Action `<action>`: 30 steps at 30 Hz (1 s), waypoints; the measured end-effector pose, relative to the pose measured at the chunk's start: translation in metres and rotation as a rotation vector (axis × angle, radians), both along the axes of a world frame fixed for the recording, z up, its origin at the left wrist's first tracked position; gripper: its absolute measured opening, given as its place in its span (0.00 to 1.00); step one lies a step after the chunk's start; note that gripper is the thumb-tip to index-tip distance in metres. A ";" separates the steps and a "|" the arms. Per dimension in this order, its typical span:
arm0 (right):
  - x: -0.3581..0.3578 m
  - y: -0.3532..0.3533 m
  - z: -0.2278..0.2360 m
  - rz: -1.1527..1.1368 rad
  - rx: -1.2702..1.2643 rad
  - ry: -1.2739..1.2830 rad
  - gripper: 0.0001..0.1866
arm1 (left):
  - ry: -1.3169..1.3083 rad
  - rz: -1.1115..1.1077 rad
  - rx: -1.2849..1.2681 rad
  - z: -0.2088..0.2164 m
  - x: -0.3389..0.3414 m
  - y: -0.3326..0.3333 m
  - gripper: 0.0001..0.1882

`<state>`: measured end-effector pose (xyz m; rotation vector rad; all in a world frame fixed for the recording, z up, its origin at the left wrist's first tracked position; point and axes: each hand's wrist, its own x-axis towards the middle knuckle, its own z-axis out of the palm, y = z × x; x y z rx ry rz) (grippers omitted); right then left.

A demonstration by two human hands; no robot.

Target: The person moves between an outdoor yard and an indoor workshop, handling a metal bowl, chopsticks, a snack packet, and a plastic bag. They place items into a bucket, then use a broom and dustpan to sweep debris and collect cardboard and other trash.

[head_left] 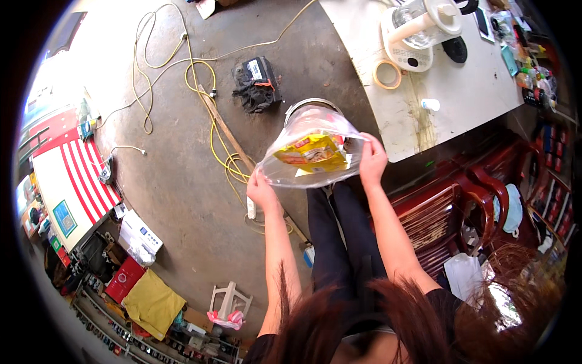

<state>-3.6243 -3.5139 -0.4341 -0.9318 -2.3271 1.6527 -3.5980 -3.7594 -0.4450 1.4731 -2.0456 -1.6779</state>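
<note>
Beside the tabletop's [467, 91] near-left corner, the left hand [262, 189] and right hand [372, 159] are holding apart the clear bag's [311, 121] rim with closed fingers [373, 142]; a yellow packet [312, 153] is lying inside.

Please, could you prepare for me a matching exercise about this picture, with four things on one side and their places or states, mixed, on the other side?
Things:
1. Clear plastic bag
2. Yellow packet
3. Roll of tape
4. Small white stool

Places or states:
A. On the pale table, near the glass kettle
B. Standing on the floor, beside a pink and white bundle
C. Held open at its rim by the left hand and the right hand
D. Seen within the open mouth of the bag

Right pairs: 1-C, 2-D, 3-A, 4-B.
</note>
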 end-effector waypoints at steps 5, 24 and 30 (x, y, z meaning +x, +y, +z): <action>0.024 -0.061 0.078 0.221 0.025 0.011 0.08 | 0.049 -0.015 0.015 0.066 0.029 0.014 0.09; 0.166 -0.219 0.218 1.188 0.054 0.212 0.14 | 0.046 -0.297 -0.587 0.231 0.219 -0.048 0.04; 0.254 -0.277 0.268 1.714 0.107 0.284 0.05 | 0.153 0.058 -0.443 0.289 0.325 -0.065 0.21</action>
